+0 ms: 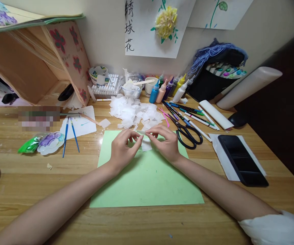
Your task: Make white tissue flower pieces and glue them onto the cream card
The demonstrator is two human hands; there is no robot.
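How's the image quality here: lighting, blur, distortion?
Head view: even indoor light, dark right edge; small glare spots on the desk left of the green paper; soft shadows under the forearms; wide-angle stretch toward the edges; pixelated block at left; the piece between the hands too small to read.

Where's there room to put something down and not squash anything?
The green sheet's front part, between the forearms, is bare except specks. There's bare wood between right forearm and the white paper under the black case. Behind the sheet it's crowded: paper pieces, bottles, scissors, pens.
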